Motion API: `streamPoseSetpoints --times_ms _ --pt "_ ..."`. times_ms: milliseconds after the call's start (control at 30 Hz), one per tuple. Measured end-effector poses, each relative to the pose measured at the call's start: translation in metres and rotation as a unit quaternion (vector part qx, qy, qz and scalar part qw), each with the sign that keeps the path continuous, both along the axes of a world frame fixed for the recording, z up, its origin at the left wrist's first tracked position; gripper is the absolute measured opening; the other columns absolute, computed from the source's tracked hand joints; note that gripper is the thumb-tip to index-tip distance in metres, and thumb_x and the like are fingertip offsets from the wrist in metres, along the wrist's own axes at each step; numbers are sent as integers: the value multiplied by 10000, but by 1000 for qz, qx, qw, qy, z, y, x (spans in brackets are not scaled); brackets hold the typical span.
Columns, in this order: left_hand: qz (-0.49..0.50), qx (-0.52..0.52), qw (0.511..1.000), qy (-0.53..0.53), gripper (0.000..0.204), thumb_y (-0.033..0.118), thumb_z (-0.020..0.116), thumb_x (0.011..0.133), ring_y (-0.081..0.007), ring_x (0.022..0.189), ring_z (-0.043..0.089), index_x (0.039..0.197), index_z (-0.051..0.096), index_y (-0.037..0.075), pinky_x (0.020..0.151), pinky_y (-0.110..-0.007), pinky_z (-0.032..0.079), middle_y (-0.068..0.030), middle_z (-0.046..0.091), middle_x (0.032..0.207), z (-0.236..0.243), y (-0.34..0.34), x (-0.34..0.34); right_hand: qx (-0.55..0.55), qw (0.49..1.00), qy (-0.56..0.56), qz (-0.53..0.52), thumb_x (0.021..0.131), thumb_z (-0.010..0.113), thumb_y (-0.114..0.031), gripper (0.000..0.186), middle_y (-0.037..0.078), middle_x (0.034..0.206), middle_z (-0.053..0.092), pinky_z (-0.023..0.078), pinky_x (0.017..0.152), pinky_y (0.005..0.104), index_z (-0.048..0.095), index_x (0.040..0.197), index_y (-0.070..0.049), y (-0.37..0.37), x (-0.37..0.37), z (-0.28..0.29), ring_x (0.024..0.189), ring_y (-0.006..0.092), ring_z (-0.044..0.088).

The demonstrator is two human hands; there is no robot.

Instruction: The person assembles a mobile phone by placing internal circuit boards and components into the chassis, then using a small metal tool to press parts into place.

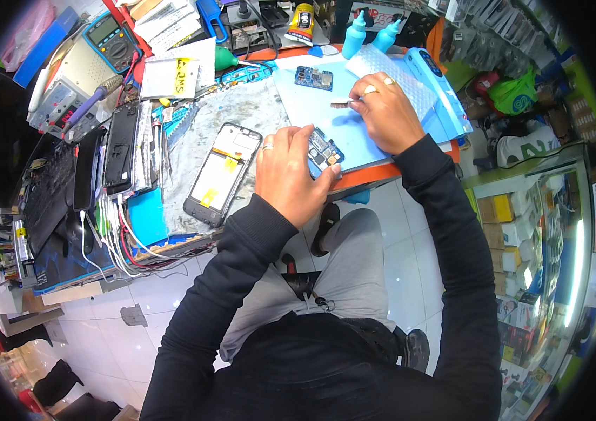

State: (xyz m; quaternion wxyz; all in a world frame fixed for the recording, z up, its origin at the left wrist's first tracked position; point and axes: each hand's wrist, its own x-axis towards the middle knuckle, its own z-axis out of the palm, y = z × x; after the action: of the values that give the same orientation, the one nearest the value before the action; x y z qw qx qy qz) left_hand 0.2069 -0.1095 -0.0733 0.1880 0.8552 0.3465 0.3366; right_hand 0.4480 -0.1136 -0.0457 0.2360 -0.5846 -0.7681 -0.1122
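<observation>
A blue phone circuit board point(324, 150) with chips and metal shields lies at the front edge of the light-blue mat point(298, 105). My left hand point(289, 172) grips it, index finger at its far end and thumb at its near end. My right hand point(386, 116), with gold-coloured rings, pinches a small brush point(340, 105) with brownish bristles, above the mat and apart from the board. Its handle is hidden by my fingers. A second circuit board point(314, 78) lies farther back on the mat. Left of my left hand, an opened phone frame point(222, 174) with yellow stickers rests on the grey work surface.
Two blue squeeze bottles point(355, 35) stand behind bubble wrap point(399, 78). At left are a multimeter point(110, 42), a soldering iron point(94, 105), loose cables point(126, 245) and a dark phone part point(122, 144). A glass display case point(536, 245) stands to the right.
</observation>
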Motion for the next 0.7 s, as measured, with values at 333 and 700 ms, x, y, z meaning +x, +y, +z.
streamPoseSetpoints --times_ms 333,700 --pt "7 17 1000 -15 380 272 785 854 -362 1038 600 1129 695 26 890 -444 481 -177 626 1123 2 -3 4 -62 978 197 -15 1009 606 -116 156 203 1019 681 530 866 474 656 1059 23 -39 -28 -5 982 429 664" --pt "39 -31 998 29 313 275 797 814 -353 1000 602 1008 725 39 852 -454 503 -156 622 1046 13 4 11 -54 966 228 -111 971 661 -164 141 153 950 676 523 749 484 701 970 -28 -58 -59 -11 859 397 665"
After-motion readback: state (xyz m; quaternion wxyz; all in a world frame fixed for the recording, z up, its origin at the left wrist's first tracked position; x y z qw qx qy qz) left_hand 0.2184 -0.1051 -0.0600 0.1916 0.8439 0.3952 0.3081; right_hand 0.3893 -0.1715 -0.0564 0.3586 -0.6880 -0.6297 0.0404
